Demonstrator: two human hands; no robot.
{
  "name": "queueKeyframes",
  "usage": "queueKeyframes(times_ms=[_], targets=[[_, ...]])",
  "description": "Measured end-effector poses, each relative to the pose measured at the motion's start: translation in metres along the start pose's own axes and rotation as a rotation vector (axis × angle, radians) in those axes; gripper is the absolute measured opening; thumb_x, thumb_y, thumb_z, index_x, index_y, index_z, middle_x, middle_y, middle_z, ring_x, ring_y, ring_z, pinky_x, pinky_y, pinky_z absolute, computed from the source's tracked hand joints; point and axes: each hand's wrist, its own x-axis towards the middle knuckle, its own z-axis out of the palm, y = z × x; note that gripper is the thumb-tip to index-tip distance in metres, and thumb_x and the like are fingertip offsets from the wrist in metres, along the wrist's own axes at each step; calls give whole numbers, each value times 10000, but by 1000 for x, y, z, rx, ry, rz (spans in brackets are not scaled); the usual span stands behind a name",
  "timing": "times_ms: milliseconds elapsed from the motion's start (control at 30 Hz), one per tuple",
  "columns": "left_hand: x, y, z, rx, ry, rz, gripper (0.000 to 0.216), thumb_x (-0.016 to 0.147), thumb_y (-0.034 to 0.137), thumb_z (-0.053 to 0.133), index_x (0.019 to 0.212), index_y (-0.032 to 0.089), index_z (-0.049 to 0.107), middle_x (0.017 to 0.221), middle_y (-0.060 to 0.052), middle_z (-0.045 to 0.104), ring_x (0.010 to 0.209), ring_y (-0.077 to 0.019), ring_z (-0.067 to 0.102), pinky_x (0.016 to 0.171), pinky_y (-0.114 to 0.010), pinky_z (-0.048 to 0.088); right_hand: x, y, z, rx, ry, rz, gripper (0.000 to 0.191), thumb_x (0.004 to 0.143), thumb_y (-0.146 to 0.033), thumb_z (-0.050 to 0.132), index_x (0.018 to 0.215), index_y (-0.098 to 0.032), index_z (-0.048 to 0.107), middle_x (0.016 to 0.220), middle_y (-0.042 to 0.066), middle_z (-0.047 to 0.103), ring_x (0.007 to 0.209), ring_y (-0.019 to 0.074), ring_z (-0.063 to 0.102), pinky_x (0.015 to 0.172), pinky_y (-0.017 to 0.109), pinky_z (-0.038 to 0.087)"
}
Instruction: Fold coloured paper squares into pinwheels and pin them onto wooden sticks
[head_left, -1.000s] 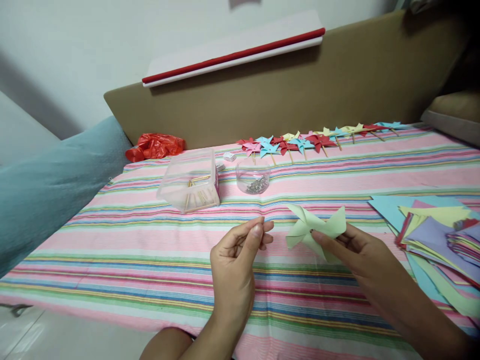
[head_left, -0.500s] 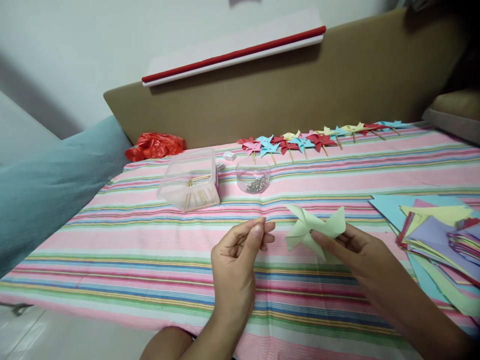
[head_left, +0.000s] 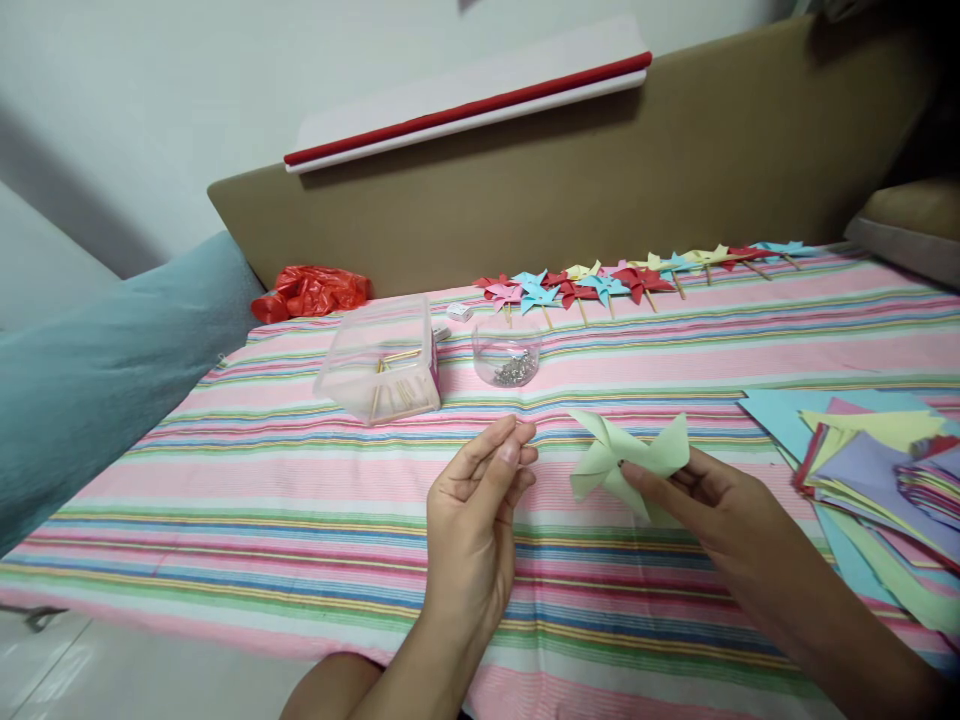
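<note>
A pale green paper pinwheel (head_left: 634, 462) is pinched at its centre and right blade by my right hand (head_left: 701, 495), the thumb on the front and the fingers behind. A small dark spot shows at the pinwheel's middle. To its left, apart from it, my left hand (head_left: 484, 485) is raised with thumb and fingertips pressed together. Whatever is between those fingertips, if anything, is too small to make out. Beyond my hands stands a clear round tub (head_left: 506, 355) with small silvery metal pieces (head_left: 516, 369) in it.
A translucent plastic box (head_left: 379, 365) with short wooden sticks lies behind left, near a red plastic bag (head_left: 313, 292). Several finished pinwheels (head_left: 604, 287) on sticks line the back. Coloured paper sheets (head_left: 862, 455) are piled at right on the striped cloth (head_left: 262, 480).
My left hand has turned slightly and its fingertips have shifted a little up and left, away from the pinwheel. My right hand and the pinwheel have barely moved.
</note>
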Motion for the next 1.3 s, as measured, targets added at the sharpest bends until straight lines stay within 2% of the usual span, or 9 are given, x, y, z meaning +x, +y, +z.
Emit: queueKeyframes(times_ms=[167, 333, 467, 900, 1200, 1300], targets=[[4, 1, 0, -67, 31, -41, 230, 713, 169, 887, 932, 183, 816, 1011, -60, 811, 749, -81, 738, 700, -127, 592, -1, -1, 1, 5, -10, 18, 414, 795, -547, 764, 1093, -261, 742, 1116, 52, 773, 1047, 308, 679, 828, 362, 544], [2, 0, -2, -50, 14, -8, 196, 720, 201, 890, 900, 181, 816, 949, -55, 815, 726, -90, 742, 686, -135, 597, -1, 0, 1, 5, -17, 23, 480, 769, -560, 777, 1137, -256, 735, 1161, 71, 763, 1078, 330, 675, 857, 392, 553], [2, -1, -3, -28, 20, 9, 207, 711, 236, 900, 895, 191, 816, 924, -51, 816, 738, -106, 750, 672, -141, 596, 0, 2, 1, 5, -7, 27, 517, 751, -570, 787, 1151, -247, 733, 1158, 72, 763, 1078, 316, 676, 863, 371, 555], [1, -4, -4, 31, 6, 20, 204, 726, 286, 892, 902, 212, 821, 888, -47, 813, 742, -108, 740, 671, -157, 578, 2, 5, 2, 2, -38, 33, 492, 754, -578, 790, 1129, -263, 734, 1108, 49, 777, 1029, 279, 691, 824, 336, 542], [0, -5, -4, 48, 2, 32, 198, 733, 289, 886, 903, 211, 823, 881, -52, 810, 746, -114, 736, 675, -163, 570, 1, 4, 2, 7, -41, 41, 520, 744, -580, 796, 1145, -256, 733, 1107, 67, 772, 1038, 300, 689, 841, 359, 551], [0, -3, -3, 36, 2, 36, 223, 750, 376, 866, 850, 182, 823, 851, -69, 806, 745, -130, 741, 692, -178, 582, 2, 4, 1, -7, -42, 44, 499, 752, -581, 788, 1129, -258, 735, 1132, 64, 768, 1031, 295, 690, 832, 358, 547]])
